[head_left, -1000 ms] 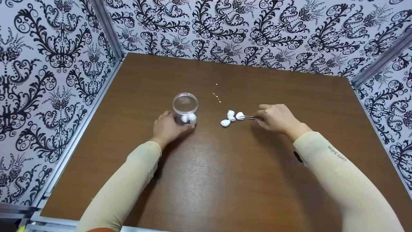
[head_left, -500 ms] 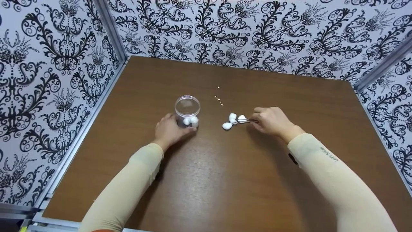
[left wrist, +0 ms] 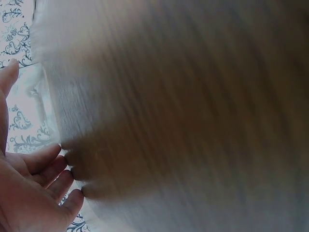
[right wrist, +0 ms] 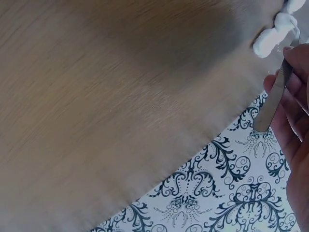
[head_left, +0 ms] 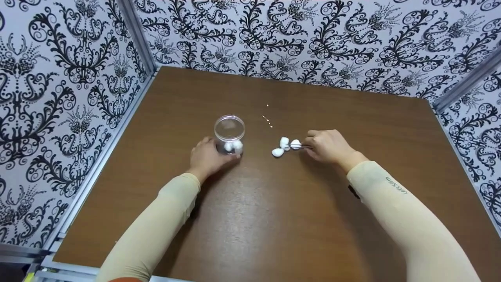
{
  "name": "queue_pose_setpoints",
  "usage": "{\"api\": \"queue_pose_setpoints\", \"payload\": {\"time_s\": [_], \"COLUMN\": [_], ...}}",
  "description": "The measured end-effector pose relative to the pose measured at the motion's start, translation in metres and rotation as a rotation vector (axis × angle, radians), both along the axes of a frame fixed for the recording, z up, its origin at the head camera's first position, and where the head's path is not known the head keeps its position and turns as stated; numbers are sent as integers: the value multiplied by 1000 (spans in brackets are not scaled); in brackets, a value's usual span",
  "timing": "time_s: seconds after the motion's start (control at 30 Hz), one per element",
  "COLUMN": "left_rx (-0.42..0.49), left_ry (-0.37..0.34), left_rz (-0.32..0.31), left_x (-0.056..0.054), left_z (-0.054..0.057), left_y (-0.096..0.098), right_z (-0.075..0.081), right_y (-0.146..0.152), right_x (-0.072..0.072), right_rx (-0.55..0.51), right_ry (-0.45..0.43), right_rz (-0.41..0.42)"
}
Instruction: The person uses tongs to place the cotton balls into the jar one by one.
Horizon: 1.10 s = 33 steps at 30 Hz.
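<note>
My left hand [head_left: 207, 158] holds a clear plastic jar [head_left: 230, 129] upright on the table, fingers and thumb round its lower part. White cotton balls [head_left: 233, 147] lie inside at the bottom. In the left wrist view the jar [left wrist: 34, 104] shows between thumb and fingers. To the right, my right hand [head_left: 328, 145] pinches metal tweezers [right wrist: 274, 99], low over the table. Their tips reach into a small cluster of cotton balls [head_left: 278, 152], passing across the rightmost ball [head_left: 296, 144] to the one beside it. I cannot tell whether the tips grip a ball.
Small pale crumbs [head_left: 267, 120] lie on the brown wooden table [head_left: 250, 219] behind the cotton balls. Patterned black-and-white panels [head_left: 282, 43] in metal frames [head_left: 137, 37] stand along the back and both sides.
My right hand has moved slightly left, taking the tweezers' tips from the rightmost cotton ball further into the cluster. My left hand stays on the jar. The head view has shifted slightly.
</note>
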<state>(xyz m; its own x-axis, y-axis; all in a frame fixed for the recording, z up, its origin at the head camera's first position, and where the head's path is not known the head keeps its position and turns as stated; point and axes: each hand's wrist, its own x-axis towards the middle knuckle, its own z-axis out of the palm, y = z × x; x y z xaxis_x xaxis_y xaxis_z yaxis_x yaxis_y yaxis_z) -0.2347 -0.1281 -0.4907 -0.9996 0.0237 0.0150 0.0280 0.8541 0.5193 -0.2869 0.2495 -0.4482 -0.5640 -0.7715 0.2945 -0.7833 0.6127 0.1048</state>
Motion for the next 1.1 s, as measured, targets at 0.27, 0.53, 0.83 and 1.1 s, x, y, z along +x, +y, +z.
{"api": "queue_pose_setpoints", "payload": {"time_s": [0.27, 0.53, 0.83, 1.1], "left_rx": [15, 10, 20, 14], "left_ry": [6, 11, 10, -11], "left_rz": [-2, 3, 4, 4], "left_x": [0, 1, 1, 2], "left_z": [0, 0, 2, 2], "left_y": [0, 0, 0, 0], "right_z": [0, 2, 8, 15], "right_y": [-4, -1, 12, 19], "right_x": [1, 3, 8, 16], "right_rx": [-1, -7, -22, -34], "right_ry": [4, 22, 29, 11], "right_rz": [3, 12, 2, 11]}}
